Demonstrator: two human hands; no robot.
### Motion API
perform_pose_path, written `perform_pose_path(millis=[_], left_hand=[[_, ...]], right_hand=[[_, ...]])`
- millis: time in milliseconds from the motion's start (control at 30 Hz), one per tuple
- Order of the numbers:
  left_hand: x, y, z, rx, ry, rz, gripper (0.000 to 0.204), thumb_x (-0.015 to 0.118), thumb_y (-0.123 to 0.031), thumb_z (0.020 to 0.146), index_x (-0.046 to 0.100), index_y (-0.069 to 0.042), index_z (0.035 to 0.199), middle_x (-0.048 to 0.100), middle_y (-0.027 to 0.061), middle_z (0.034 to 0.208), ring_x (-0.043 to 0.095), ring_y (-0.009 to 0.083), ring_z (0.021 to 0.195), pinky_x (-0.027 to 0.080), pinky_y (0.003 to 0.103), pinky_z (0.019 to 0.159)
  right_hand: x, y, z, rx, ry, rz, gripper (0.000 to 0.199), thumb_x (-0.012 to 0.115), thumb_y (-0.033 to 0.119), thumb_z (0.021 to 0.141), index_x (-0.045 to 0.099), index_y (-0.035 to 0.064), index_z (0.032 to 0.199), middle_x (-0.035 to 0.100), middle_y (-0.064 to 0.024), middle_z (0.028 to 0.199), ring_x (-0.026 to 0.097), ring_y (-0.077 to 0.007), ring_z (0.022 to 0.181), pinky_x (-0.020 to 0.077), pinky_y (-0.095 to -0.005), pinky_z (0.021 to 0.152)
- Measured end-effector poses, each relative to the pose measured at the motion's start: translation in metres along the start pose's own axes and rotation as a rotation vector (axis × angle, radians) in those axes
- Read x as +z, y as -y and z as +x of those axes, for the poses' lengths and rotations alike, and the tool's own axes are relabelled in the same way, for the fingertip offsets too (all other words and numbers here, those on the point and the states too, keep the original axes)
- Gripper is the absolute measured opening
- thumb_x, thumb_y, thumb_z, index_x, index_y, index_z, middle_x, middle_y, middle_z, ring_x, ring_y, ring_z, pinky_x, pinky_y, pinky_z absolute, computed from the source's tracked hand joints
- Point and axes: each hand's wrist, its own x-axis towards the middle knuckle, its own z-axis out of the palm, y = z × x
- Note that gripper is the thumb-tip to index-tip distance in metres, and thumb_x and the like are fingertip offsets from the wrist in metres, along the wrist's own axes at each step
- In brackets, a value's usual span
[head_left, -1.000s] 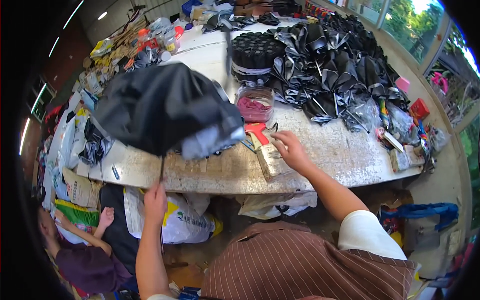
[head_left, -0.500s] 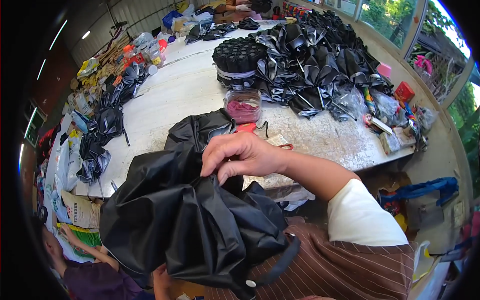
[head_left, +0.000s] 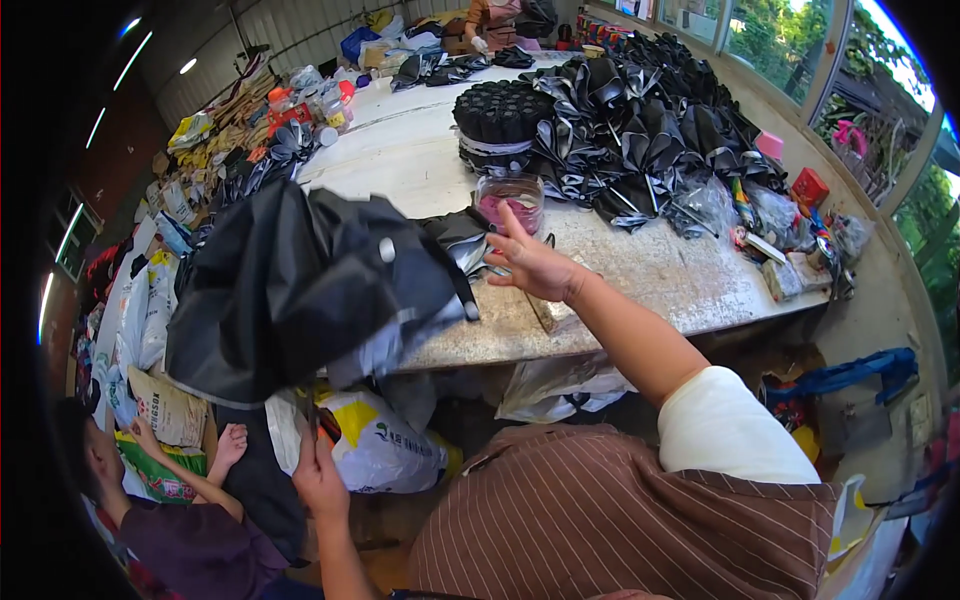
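A black umbrella [head_left: 290, 290], its canopy loose and bunched, hangs in front of me on the left, over the near table edge. A strap with a pale round snap shows on the cloth, and its lower edge is smeared by motion. Below the canopy, my left hand [head_left: 320, 478] is closed, gripping the umbrella from underneath; the held part is mostly hidden. My right hand [head_left: 535, 262] is open with fingers spread, apart from the canopy. Just past it stands a clear plastic tub [head_left: 510, 200] with something dark pink inside. Another folded black umbrella [head_left: 460, 240] lies beside that hand.
A large heap of black umbrellas [head_left: 640, 130] covers the far right of the worn white table [head_left: 660, 285], beside a strapped round bundle [head_left: 500, 120]. More lie along the left edge. A co-worker [head_left: 190, 540] sits at lower left; another person [head_left: 490, 25] stands at the far end.
The umbrella has swung up and to the left, its snap strap now on top. My right hand has let go of the cloth and opened. My left hand has come into fuller view.
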Motion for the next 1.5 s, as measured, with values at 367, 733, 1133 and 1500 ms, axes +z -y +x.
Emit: perform_pose_path(millis=[367, 733, 1133, 1500], left_hand=[[0.113, -0.042, 0.043, 0.207, 0.299, -0.116, 0.044, 0.059, -0.016, 0.083, 0.052, 0.000, 0.123, 0.063, 0.0160, 0.096, 0.058, 0.0305, 0.078, 0.047, 0.034, 0.075], [0.285, 0.059, 0.069, 0.332, 0.369, 0.181, 0.039, 0.059, -0.020, 0.084, 0.054, 0.000, 0.116, 0.060, 0.0178, 0.106, 0.060, 0.0313, 0.090, 0.049, 0.038, 0.076], [0.373, 0.070, 0.139, -0.623, 0.170, 0.318, 0.035, 0.059, -0.033, 0.081, 0.058, 0.000, 0.092, 0.063, 0.0187, 0.086, 0.059, 0.0368, 0.079, 0.047, 0.042, 0.070], [0.355, 0.025, 0.152, -1.119, 0.262, -0.705, 0.020, 0.052, -0.023, 0.093, 0.060, -0.005, 0.089, 0.050, 0.0014, 0.061, 0.037, 0.0083, 0.042, 0.029, 0.021, 0.040]], right_hand=[[0.064, 0.185, 0.023, -0.459, -0.094, 0.090, 0.013, 0.056, 0.015, 0.090, 0.060, 0.0037, 0.091, 0.061, -0.0055, 0.096, 0.058, -0.0193, 0.084, 0.0498, -0.0286, 0.073], [-0.075, -0.050, 0.044, -0.574, -0.028, -0.613, 0.080, 0.069, 0.013, 0.073, 0.026, -0.0008, 0.139, 0.032, -0.0192, 0.142, 0.028, -0.0320, 0.133, 0.0216, -0.0384, 0.110], [-0.585, 0.315, 0.051, -0.441, -0.576, -0.965, 0.041, 0.049, 0.017, 0.084, 0.052, 0.0014, 0.123, 0.060, -0.0160, 0.105, 0.058, -0.0283, 0.089, 0.0452, -0.0348, 0.078], [-0.472, 0.159, 0.105, -0.613, -0.450, -1.423, 0.041, 0.051, 0.012, 0.086, 0.050, 0.0043, 0.126, 0.055, -0.0176, 0.116, 0.053, -0.0311, 0.105, 0.0415, -0.0364, 0.091]])
